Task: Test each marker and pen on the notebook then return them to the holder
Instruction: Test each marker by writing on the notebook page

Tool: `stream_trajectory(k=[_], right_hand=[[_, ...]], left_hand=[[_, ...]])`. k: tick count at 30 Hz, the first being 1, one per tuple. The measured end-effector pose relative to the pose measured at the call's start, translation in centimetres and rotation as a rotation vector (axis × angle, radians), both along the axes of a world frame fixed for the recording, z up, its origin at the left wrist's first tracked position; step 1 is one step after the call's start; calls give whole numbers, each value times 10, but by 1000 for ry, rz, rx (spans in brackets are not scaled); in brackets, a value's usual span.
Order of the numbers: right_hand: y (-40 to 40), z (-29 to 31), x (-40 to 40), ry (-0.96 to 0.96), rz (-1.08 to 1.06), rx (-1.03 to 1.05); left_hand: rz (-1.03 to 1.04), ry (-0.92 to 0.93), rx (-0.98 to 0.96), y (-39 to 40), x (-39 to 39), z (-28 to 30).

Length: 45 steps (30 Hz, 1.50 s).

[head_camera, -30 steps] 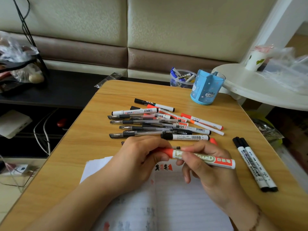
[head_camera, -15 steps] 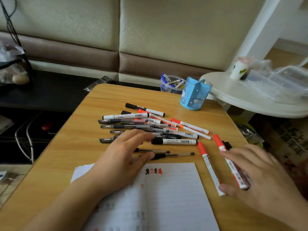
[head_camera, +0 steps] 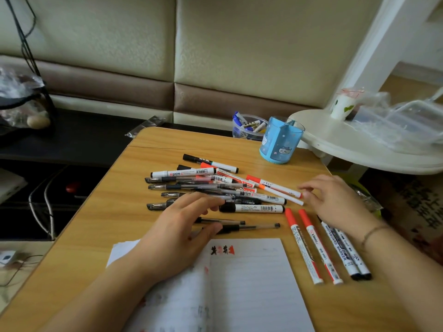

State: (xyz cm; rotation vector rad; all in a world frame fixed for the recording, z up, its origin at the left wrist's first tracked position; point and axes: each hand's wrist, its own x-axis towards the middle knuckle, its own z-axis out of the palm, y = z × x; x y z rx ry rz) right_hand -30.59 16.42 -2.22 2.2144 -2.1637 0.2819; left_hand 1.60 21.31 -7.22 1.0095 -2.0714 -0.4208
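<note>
A wooden table point(head_camera: 79, 236) carries an open notebook point(head_camera: 247, 283) at its near edge, black and red test marks at the page top. Beyond the notebook lies a loose pile of pens and markers point(head_camera: 211, 188). A blue holder point(head_camera: 279, 142) stands upright at the far right corner. Two red-capped markers point(head_camera: 311, 245) and two black whiteboard markers point(head_camera: 345, 255) lie side by side right of the notebook. The left hand point(head_camera: 182, 233) rests flat, fingers spread, over the pile's near edge. The right hand point(head_camera: 335, 200), fingers relaxed, reaches to the ends of two thin white markers point(head_camera: 280, 188); whether it touches them cannot be told.
</note>
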Motion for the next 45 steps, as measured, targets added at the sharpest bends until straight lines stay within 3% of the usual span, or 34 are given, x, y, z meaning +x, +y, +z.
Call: stream_trajectory(k=[4, 8, 12, 15, 17, 20, 23, 28, 32, 40, 45], right_hand=[[-35, -2, 5, 36, -53, 129], [-40, 0, 10, 93, -105, 121], [-20, 12, 18, 43, -175, -129], [24, 23, 45, -71, 38, -239], [56, 24, 71, -255, 212, -163], [86, 22, 95, -721, 324, -209], [94, 11, 110, -1174, 318, -232], [93, -14, 126, -1476, 324, -79], [92, -26, 130, -1445, 394, 50], [95, -30, 124, -1405, 561, 61], [99, -28, 121, -1311, 614, 21]], left_hand=[[14, -3, 2, -1, 1, -1], [12, 6, -12, -1, 1, -1], [57, 68, -85, 1, -1, 5], [132, 41, -202, 3, -1, 11], [190, -52, -283, 5, -2, 16], [154, -148, -333, 7, -4, 18], [-18, -111, -215, 9, -6, 17], [-120, -75, -55, 15, -7, 16], [-186, -106, -21, 16, -11, 20], [-302, -73, -5, 24, -9, 32], [-365, -30, 103, 25, -10, 34]])
